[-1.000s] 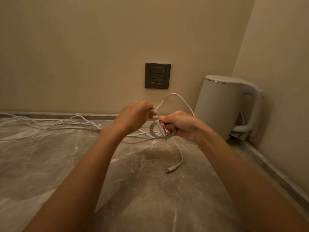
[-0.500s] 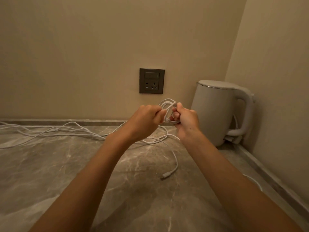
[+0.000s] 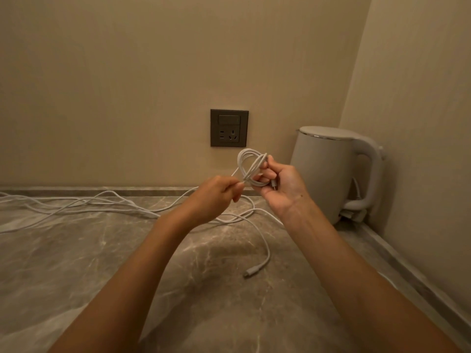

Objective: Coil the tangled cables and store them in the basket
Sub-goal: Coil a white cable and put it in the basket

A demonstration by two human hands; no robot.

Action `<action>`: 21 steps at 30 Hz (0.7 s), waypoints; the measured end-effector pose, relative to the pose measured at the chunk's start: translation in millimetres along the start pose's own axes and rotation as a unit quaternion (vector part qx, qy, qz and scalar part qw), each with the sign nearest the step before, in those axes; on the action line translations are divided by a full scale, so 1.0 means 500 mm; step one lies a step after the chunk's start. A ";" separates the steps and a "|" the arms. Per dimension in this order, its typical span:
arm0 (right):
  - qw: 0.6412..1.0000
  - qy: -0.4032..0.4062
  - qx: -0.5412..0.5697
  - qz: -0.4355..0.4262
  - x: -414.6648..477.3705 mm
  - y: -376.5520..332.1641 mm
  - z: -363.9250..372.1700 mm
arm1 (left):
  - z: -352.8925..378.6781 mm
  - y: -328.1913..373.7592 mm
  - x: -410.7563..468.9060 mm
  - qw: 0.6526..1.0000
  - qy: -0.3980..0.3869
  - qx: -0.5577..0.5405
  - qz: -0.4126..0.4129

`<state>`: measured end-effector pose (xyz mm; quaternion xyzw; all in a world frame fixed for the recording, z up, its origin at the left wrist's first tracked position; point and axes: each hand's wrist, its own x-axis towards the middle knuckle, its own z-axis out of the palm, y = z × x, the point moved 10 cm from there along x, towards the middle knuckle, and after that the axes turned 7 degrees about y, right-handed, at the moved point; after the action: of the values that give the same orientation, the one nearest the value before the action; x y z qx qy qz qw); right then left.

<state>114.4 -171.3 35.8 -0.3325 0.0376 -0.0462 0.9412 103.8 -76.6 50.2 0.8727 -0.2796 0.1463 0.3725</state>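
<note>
While a small coil sits in the right hand at frame centre, most cable is uncoiled.
Its curled fingers grip the loops; the left hand pinches the feeding strand. At left, loose cables sprawl across the counter; no basket shows.

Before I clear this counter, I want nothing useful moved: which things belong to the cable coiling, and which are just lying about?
In the job:
white coil, held in the right hand
strand, pinched by the left hand
loose cables on the countertop

Lying about:
kettle
wall socket

No basket is in view.
</note>
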 end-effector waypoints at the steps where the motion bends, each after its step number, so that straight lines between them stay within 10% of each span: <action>1: 1.000 -0.010 0.001 0.007 -0.001 0.001 0.003 | 0.001 -0.002 -0.001 1.000 -0.006 -0.009 -0.001; 9: 0.982 -0.066 -0.144 0.105 -0.033 0.017 0.014 | 0.045 -0.069 -0.030 0.988 -0.137 -0.014 -0.071; 21: 0.867 -0.070 -0.480 0.111 -0.033 0.079 -0.007 | -0.071 -0.026 0.005 0.993 0.022 0.111 -0.039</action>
<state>99.9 -141.1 8.9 -0.7394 0.0258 0.1056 0.6645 111.8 -44.3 68.2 0.9155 -0.2191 0.1811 0.2846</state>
